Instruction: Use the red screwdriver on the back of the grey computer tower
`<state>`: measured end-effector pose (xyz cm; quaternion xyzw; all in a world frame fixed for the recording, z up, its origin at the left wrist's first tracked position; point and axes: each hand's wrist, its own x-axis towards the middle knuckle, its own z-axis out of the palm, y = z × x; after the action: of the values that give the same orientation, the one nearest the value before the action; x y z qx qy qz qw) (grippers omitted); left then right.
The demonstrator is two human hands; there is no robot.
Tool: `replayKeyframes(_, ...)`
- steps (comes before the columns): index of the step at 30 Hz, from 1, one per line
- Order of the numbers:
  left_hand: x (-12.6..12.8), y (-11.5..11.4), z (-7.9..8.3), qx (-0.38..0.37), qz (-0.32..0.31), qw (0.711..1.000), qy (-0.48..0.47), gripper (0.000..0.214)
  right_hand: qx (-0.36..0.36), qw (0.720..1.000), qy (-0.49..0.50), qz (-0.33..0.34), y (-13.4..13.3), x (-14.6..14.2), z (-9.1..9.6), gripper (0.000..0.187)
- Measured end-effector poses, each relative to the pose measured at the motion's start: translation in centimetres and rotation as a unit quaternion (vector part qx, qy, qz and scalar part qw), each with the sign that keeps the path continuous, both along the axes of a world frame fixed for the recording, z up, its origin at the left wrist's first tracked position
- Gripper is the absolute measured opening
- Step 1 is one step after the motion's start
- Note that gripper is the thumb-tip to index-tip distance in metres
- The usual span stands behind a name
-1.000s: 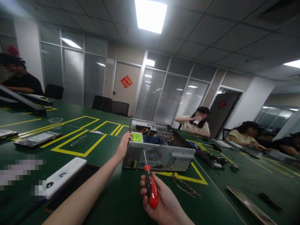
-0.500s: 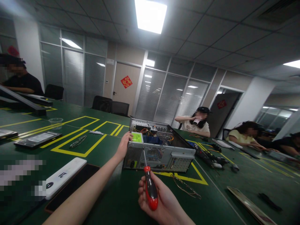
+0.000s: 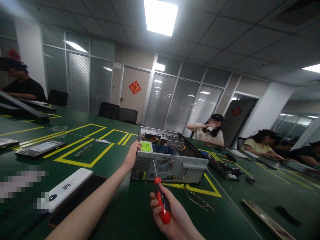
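An open computer case [image 3: 172,166] lies on the green table, its inside facing up with wires and a power supply bearing a green label [image 3: 146,146]. My left hand [image 3: 132,155] grips the case's left corner, its fingers over the top edge near that label. In my right hand [image 3: 166,206] is a red and black screwdriver [image 3: 163,203], fingers wrapped round the handle. Its thin shaft points up and away, and the tip meets the case's back panel just below the upper edge. Whether it sits on a screw is too small to tell.
Left of my arm lie a white power bank [image 3: 71,188], a dark phone [image 3: 82,196] and a hard drive [image 3: 41,147]. Eyeglasses [image 3: 198,199] rest right of my right hand. Loose cables and parts [image 3: 225,168] are beyond. Several people sit around the table.
My right hand has turned the screwdriver slightly and its handle has shifted a little to the right. The tip stays at the back panel, and my left hand has not moved.
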<state>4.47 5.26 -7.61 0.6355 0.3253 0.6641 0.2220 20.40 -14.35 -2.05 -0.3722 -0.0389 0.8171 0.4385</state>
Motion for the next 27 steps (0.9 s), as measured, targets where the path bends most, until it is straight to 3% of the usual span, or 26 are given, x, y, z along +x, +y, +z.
replayKeyframes(4, 0.03, -0.11, 0.03, 0.004, 0.001, 1.0, 0.002, 0.04, 0.013, 0.998, -0.034, -0.042, -0.02, -0.2, -0.05, 0.039)
replayKeyframes(10, 0.1, -0.33, 0.13, -0.01, 0.009, 1.0, 0.003, 0.042, 0.026, 0.999, -0.037, 0.016, -0.01, 0.17, -0.37, 0.037)
replayKeyframes(15, 0.06, -0.28, 0.13, -0.011, 0.004, 1.0, 0.002, 0.041, 0.035, 0.999, 0.0, -0.016, -0.03, -0.07, -0.59, 0.039)
replayKeyframes(27, 0.01, -0.19, 0.12, -0.006, 0.009, 1.0, 0.007, 0.041, 0.016, 0.997, -0.068, -0.025, -0.1, -0.24, -0.46, 0.033)
